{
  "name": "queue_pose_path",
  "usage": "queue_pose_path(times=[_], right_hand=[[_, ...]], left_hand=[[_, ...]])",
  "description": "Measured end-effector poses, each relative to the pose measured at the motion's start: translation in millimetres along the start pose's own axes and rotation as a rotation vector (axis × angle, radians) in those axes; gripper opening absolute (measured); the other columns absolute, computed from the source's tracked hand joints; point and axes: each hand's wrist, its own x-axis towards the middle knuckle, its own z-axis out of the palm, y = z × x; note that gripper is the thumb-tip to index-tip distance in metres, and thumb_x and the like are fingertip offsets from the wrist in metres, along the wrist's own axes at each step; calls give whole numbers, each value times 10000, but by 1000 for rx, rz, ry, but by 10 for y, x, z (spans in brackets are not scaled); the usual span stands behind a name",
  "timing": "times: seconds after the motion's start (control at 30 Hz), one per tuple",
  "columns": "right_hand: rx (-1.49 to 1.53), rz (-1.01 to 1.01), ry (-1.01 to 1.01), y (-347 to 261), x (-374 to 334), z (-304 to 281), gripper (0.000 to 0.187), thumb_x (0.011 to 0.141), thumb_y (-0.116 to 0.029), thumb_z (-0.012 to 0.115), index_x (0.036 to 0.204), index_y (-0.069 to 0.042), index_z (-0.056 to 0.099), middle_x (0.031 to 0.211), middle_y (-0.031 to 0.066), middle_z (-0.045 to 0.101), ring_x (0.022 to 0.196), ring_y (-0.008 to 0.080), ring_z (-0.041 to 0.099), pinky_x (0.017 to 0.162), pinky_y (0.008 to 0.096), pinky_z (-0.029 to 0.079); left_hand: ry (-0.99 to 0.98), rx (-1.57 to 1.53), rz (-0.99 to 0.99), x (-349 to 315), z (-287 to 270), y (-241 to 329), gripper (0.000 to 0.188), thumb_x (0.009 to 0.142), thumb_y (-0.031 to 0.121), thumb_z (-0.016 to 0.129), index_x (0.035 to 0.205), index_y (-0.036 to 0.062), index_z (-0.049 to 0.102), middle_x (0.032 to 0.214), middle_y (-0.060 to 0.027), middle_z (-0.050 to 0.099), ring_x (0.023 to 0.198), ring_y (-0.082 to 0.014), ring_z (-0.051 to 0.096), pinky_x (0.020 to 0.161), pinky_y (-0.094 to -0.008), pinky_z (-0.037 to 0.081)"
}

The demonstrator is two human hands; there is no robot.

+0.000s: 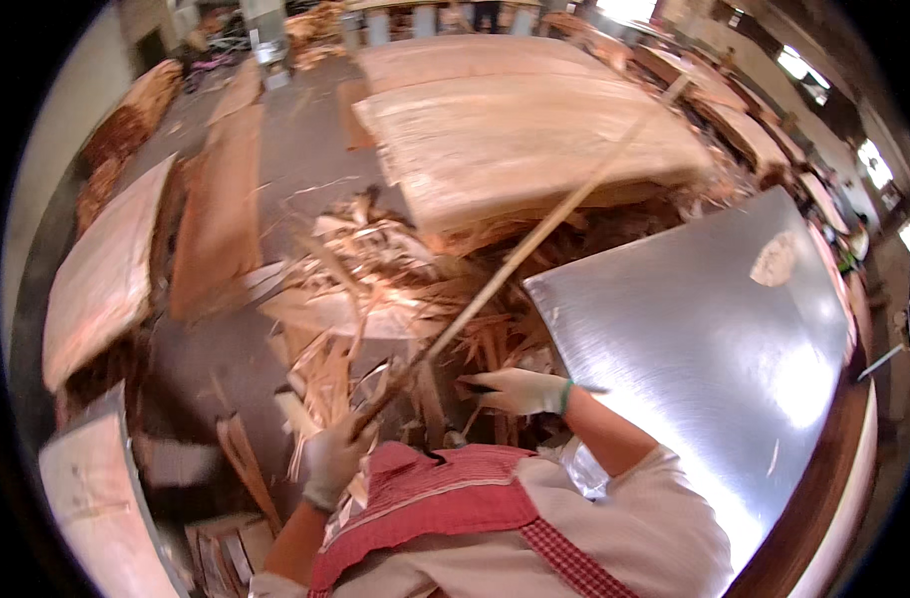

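The left hand (pixel 330 458), gloved, is closed round the near end of a long wooden stick (pixel 544 229), which slants over loose wood scraps (pixel 375 264) and across the pale sheet stack (pixel 515 140). The right hand (pixel 522 392) grips a slim dark thing (pixel 478 386) I can't identify. I'd hold the stick firmly, its far end well controlled. From here, I can read no writing.

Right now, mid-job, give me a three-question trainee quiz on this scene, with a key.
1. Which hand grips the long wooden stick?
2. True or false: the shiny metal sheet lies on the right side of the view.
3. What is the main colour of the apron? A) green B) red C) blue

Key:
1. The left hand
2. True
3. B
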Motion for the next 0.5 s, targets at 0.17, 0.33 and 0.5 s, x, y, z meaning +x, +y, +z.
queue_pose_path(times=[0.17, 0.33, 0.5], right_hand=[[776, -584, 228, -1042, 894, -1120, 230, 968, -178, 513, 1061, 22, 579, 930, 93, 642, 808, 146, 610, 657, 273, 486], [1312, -1318, -136, -2143, 1658, -1938, 261, 905, -161, 625, 1072, 38, 594, 920, 46, 651, 731, 124, 602, 640, 257, 490], [1249, -1628, -371, -2695, 2513, -2528, 439, 882, -114, 684, 1208, 126, 513, 1092, 223, 624, 967, 234, 630, 821, 311, 505]], left_hand=[[166, 81, 44, 1188, -429, -500, 160, 856, 187, 649, 883, 29, 636, 636, -176, 544, 534, -292, 548, 528, -358, 432], [67, 38, 3, 2637, -950, -859, 173, 856, 175, 651, 920, 16, 635, 659, -177, 554, 555, -260, 555, 549, -347, 436], [-10, -119, 223, 4205, -1319, -1087, 143, 878, 133, 630, 889, -9, 613, 659, -118, 553, 574, -186, 523, 555, -339, 425]])
